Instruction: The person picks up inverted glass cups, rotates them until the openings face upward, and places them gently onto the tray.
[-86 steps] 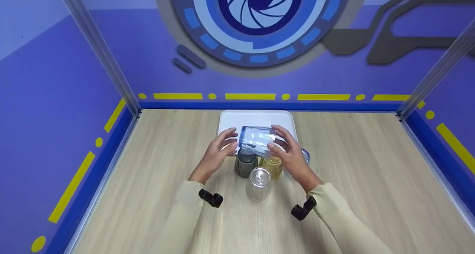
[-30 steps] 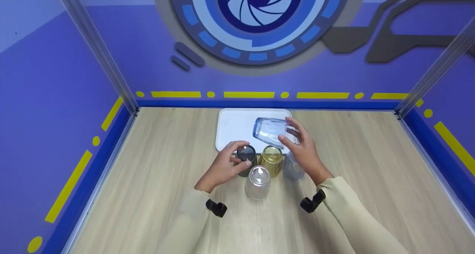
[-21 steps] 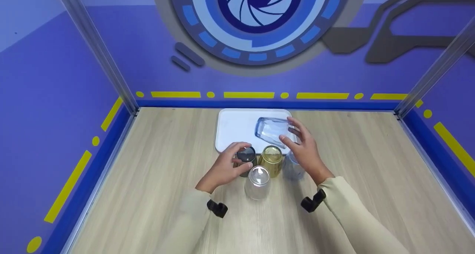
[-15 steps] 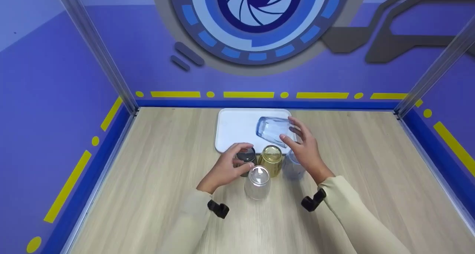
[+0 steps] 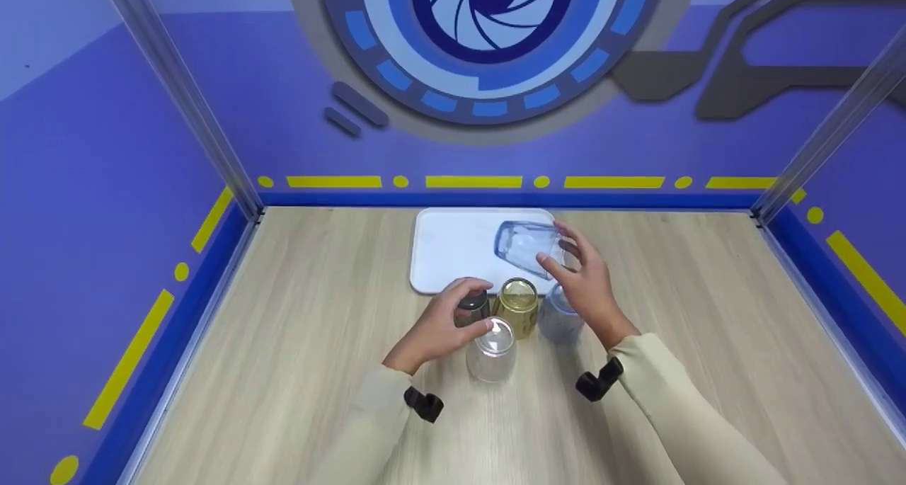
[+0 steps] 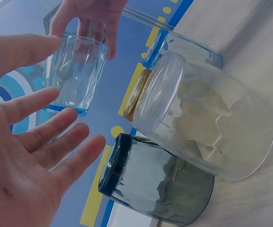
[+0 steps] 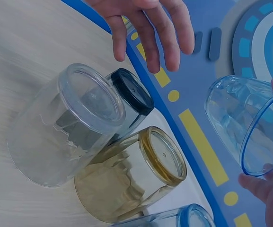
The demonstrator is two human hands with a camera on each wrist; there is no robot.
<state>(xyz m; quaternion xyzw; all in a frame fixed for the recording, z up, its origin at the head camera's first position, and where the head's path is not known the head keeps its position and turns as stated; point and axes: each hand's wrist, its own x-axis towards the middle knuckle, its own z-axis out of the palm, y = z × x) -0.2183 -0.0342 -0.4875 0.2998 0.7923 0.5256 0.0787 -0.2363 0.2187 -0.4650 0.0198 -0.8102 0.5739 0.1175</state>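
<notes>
In the head view my right hand (image 5: 589,276) holds a light blue drinking glass (image 5: 525,246) by its rim end. The glass is tipped on its side above the white tray, its base facing left. My left hand (image 5: 446,322) hovers over an upside-down dark grey glass (image 5: 474,302), partly hiding it, with the thumb above an upside-down clear glass (image 5: 490,363). The left wrist view shows that hand's fingers (image 6: 63,142) spread, holding nothing. An amber glass (image 5: 519,315) and a second blue glass (image 5: 559,322), both upside down, stand beside these.
A white tray (image 5: 442,248) lies at the back of the wooden table (image 5: 325,280), just behind the group of glasses. Blue-purple panels (image 5: 233,103) with metal corner posts wall in the back and both sides.
The left hand has left the side of the held blue glass and come down over the dark grey glass, drifting right towards the clear one. The right hand has carried the blue glass rightward.
</notes>
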